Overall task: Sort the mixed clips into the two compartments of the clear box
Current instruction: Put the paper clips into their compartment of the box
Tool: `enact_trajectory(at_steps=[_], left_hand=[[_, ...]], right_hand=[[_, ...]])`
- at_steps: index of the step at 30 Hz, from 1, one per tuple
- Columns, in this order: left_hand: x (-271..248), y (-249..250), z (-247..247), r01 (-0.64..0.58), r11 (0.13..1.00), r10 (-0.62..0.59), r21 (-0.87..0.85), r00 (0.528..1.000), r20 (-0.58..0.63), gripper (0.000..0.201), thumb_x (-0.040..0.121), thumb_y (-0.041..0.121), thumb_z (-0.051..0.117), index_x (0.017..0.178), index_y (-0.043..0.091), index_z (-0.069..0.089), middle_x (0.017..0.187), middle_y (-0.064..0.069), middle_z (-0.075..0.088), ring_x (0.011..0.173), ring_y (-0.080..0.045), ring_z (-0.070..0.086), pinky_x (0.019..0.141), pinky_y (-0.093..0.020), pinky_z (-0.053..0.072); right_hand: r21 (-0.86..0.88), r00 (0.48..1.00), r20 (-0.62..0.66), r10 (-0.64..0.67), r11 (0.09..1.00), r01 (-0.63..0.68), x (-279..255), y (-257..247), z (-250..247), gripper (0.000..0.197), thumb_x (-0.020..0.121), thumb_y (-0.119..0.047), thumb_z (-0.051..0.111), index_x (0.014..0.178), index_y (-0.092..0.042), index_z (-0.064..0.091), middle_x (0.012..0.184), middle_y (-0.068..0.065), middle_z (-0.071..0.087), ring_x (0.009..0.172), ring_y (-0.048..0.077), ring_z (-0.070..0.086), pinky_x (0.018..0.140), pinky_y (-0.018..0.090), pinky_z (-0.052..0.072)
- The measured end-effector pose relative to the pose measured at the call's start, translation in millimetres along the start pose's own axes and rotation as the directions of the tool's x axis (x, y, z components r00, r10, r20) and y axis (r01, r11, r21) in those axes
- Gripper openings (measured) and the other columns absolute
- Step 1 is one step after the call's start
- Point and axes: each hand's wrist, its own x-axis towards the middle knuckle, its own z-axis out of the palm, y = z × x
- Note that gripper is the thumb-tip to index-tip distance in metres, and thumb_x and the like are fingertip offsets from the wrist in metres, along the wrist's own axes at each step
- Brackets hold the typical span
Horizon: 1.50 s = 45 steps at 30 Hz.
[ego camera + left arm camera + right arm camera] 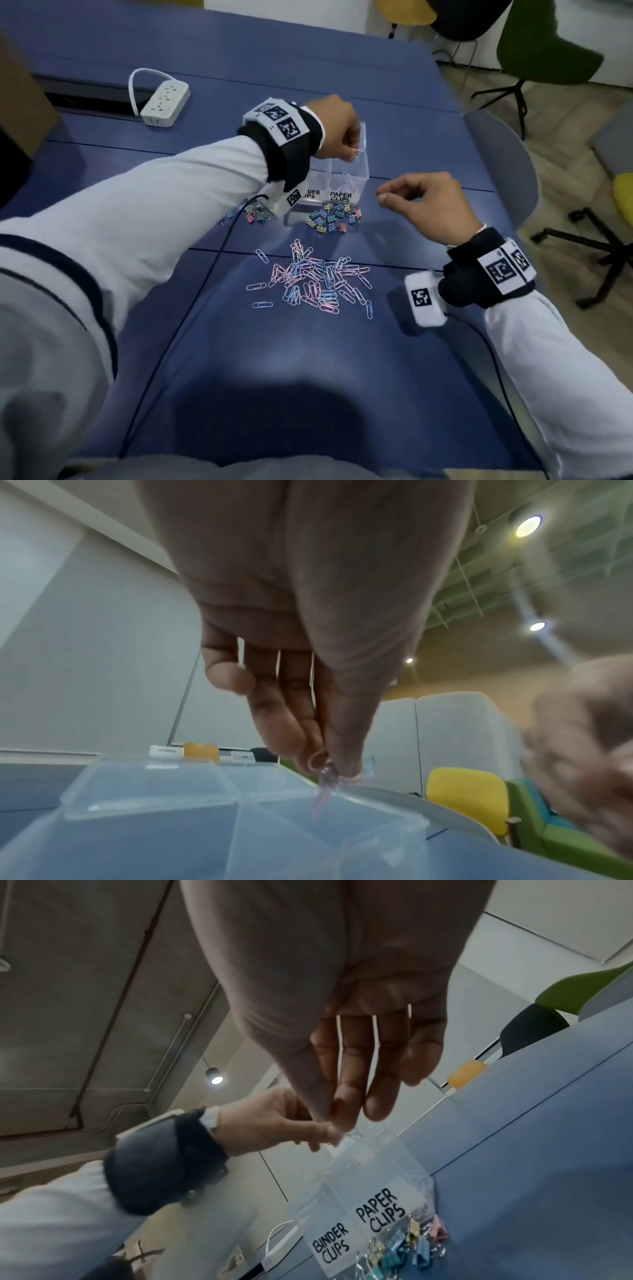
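Note:
The clear two-compartment box [346,173] stands open on the blue table, labelled BINDER CLIPS and PAPER CLIPS [380,1211]. My left hand [354,152] hovers over its right compartment and pinches a pale purple paper clip [325,787] between thumb and fingertips, just above the box's rim [377,811]. My right hand [382,200] hangs to the right of the box with its fingers loosely curled; no clip shows in it [329,1110]. A pile of pastel paper clips [315,281] lies near me. Coloured binder clips [334,217] sit in front of the box, more [255,214] to its left.
A white power strip [164,102] lies at the back left beside a dark cable slot. A thin black cable [205,284] runs across the table under my left arm. A grey chair [507,164] stands at the table's right edge. A brown cardboard box [20,96] stands far left.

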Motion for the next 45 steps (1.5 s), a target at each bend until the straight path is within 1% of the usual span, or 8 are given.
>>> enact_trajectory(at_steps=[5, 9, 14, 17, 25, 31, 40, 45], left_hand=[[-13.4, -4.7, 8.0, -0.018, 1.000, 0.018, -0.019, 1.000, -0.012, 0.023, 0.089, 0.024, 0.060, 0.107, 0.020, 0.073, 0.105, 0.000, 0.073, 0.100, -0.023, 0.064, 0.099, -0.035, 0.046], [-67.4, -9.2, 8.1, -0.091, 0.991, 0.084, -0.098, 0.994, -0.071, 0.020, 0.088, 0.027, 0.059, 0.104, 0.027, 0.073, 0.094, 0.002, 0.073, 0.076, -0.014, 0.062, 0.080, -0.022, 0.045], [-127.8, -9.8, 39.3, -0.143, 0.987, 0.155, -0.068, 0.959, 0.236, 0.029, 0.091, 0.029, 0.055, 0.118, 0.030, 0.065, 0.100, 0.005, 0.065, 0.067, -0.001, 0.047, 0.076, -0.022, 0.042], [-141.1, -7.5, 57.6, -0.104, 0.994, 0.089, 0.025, 0.937, 0.338, 0.042, 0.090, 0.022, 0.050, 0.131, 0.030, 0.054, 0.119, -0.001, 0.057, 0.091, -0.017, 0.057, 0.081, -0.029, 0.044], [-163.8, -19.4, 58.9, -0.068, 0.996, 0.082, -0.055, 0.945, 0.317, 0.046, 0.086, 0.015, 0.050, 0.130, 0.030, 0.055, 0.113, 0.001, 0.055, 0.100, -0.019, 0.058, 0.086, -0.031, 0.047], [-174.5, -28.6, 61.8, 0.010, 0.999, -0.026, 0.053, 0.946, 0.324, 0.044, 0.086, 0.035, 0.057, 0.128, 0.024, 0.055, 0.110, -0.003, 0.054, 0.101, -0.025, 0.057, 0.084, -0.030, 0.046], [-186.2, -14.7, 65.5, -0.012, 0.997, 0.037, -0.072, 0.932, 0.361, 0.071, 0.073, 0.057, 0.070, 0.134, 0.028, 0.048, 0.114, 0.005, 0.048, 0.093, -0.013, 0.054, 0.087, -0.028, 0.048], [-187.8, -23.0, 65.8, 0.050, 0.984, 0.022, -0.172, 0.920, 0.392, 0.067, 0.063, 0.045, 0.083, 0.122, 0.027, 0.055, 0.095, 0.011, 0.054, 0.080, -0.011, 0.060, 0.074, -0.022, 0.048]], right_hand=[[-0.085, 0.974, 0.226, 0.018, 0.996, 0.001, -28.5, 1.0, -0.9, 0.019, 0.077, -0.028, 0.077, 0.095, -0.029, 0.073, 0.082, -0.007, 0.073, 0.066, -0.002, 0.060, 0.067, 0.005, 0.042], [-0.290, 0.919, 0.389, 0.062, 0.955, 0.059, -43.0, 0.9, 8.3, 0.042, 0.074, -0.034, 0.079, 0.114, -0.031, 0.067, 0.101, -0.008, 0.068, 0.079, 0.009, 0.065, 0.074, 0.015, 0.045], [-0.424, 0.847, 0.529, 0.045, 0.879, 0.218, -54.6, -12.3, 32.0, 0.043, 0.084, -0.028, 0.065, 0.126, -0.025, 0.059, 0.106, 0.002, 0.055, 0.080, 0.009, 0.046, 0.075, 0.016, 0.032], [-0.393, 0.811, 0.584, 0.031, 0.885, 0.249, -58.5, -24.5, 47.3, 0.048, 0.084, -0.015, 0.057, 0.130, -0.027, 0.056, 0.111, 0.004, 0.053, 0.082, 0.011, 0.046, 0.084, 0.021, 0.038], [-0.424, 0.859, 0.511, 0.034, 0.879, 0.218, -53.7, -27.2, 45.1, 0.055, 0.078, -0.020, 0.057, 0.133, -0.022, 0.052, 0.101, -0.005, 0.043, 0.094, 0.022, 0.060, 0.092, 0.037, 0.047], [-0.473, 0.803, 0.592, 0.076, 0.839, 0.269, -57.3, -36.7, 56.9, 0.047, 0.079, -0.021, 0.054, 0.125, -0.019, 0.054, 0.109, 0.006, 0.046, 0.093, 0.030, 0.058, 0.085, 0.044, 0.050], [-0.382, 0.803, 0.594, -0.036, 0.867, 0.321, -68.0, -38.3, 52.9, 0.053, 0.080, -0.026, 0.061, 0.132, -0.026, 0.051, 0.104, -0.001, 0.048, 0.094, 0.020, 0.056, 0.091, 0.034, 0.047], [-0.437, 0.807, 0.587, 0.068, 0.866, 0.245, -66.5, -27.7, 29.3, 0.052, 0.071, -0.024, 0.070, 0.120, -0.030, 0.054, 0.097, -0.008, 0.051, 0.070, -0.003, 0.046, 0.082, 0.025, 0.047]])
